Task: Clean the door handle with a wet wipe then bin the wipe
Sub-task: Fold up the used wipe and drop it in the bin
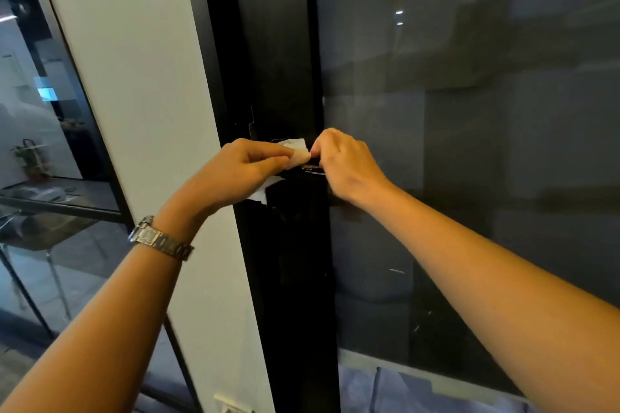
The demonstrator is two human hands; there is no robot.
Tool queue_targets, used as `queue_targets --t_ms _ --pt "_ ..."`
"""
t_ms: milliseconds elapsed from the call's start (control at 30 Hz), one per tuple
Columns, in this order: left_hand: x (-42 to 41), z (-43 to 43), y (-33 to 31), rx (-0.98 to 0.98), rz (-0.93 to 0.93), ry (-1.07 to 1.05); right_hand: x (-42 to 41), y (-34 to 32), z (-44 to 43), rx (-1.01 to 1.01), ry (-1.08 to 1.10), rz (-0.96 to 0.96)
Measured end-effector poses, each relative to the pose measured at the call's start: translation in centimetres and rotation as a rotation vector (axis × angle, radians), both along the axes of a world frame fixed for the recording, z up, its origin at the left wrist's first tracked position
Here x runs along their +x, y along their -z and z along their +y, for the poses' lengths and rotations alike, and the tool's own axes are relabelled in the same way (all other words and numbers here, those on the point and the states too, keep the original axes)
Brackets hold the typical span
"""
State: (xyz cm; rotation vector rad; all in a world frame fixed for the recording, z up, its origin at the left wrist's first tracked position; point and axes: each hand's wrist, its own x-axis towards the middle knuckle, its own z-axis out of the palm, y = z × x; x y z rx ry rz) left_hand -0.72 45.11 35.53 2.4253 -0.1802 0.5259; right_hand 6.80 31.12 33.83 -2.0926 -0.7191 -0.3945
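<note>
Both hands are raised in front of a black door frame (288, 261). My left hand (248, 166) grips a white wet wipe (297, 149), whose lower corner hangs out below the palm. My right hand (345, 161) pinches the wipe's right edge with curled fingers. Just below and between the hands, a dark glossy door handle (313, 170) sticks out of the frame; most of it is hidden behind the hands. A metal watch sits on my left wrist.
A dark glass door pane (469, 144) fills the right side. Left of the frame stands a white wall strip (151, 111), then a glass partition (40, 144) showing a room with a table and a plant. A white socket plate (231, 404) sits low on the wall.
</note>
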Motion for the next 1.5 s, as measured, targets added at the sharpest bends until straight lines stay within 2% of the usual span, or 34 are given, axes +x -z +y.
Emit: queue_targets --t_ms 67,133,333,467,600,733,833,1000,1133,1267,1367,1500 --pt "-0.6 1.2 -0.1 -0.054 0.059 0.052 0.8 -0.9 -1.4 0.161 -0.069 0.226" --pt "-0.9 1.1 0.1 -0.056 0.056 0.076 1.5 -1.8 -3.3 0.288 -0.051 0.340" --pt "0.7 -4.5 0.2 0.092 -0.089 0.156 1.3 -3.3 -5.0 0.231 0.006 0.210" --pt "-0.1 -5.3 0.8 0.182 -0.192 0.139 -0.2 -3.3 -2.8 0.092 -0.038 0.085" --pt "-1.9 -3.6 0.8 0.366 -0.196 0.088 -1.1 -2.4 -0.8 -0.263 -0.209 0.136" --pt "-2.3 -1.3 0.2 0.126 -0.267 -0.052 -1.6 -1.5 -1.3 -0.386 -0.213 0.098" --pt "-1.2 0.0 1.0 0.070 -0.265 -0.133 -1.8 -1.2 -2.9 -0.324 -0.179 0.081" --pt "-0.6 -0.2 2.6 0.133 -0.215 -0.088 -1.9 -0.7 -5.3 -0.229 -0.134 0.080" --pt "0.0 -2.7 1.7 0.283 -0.183 -0.017 -2.1 -1.2 -4.1 -0.312 -0.146 0.070" --pt "0.3 -2.9 0.7 0.275 -0.109 -0.001 -2.0 -0.9 -5.3 -0.296 -0.183 0.091" --pt "0.4 -3.2 0.6 0.293 -0.160 0.025 -1.4 0.1 -7.6 -0.159 -0.135 0.095" --pt "1.1 -5.4 1.0 0.280 -0.235 0.082 -1.4 0.8 -9.4 0.170 -0.177 0.195"
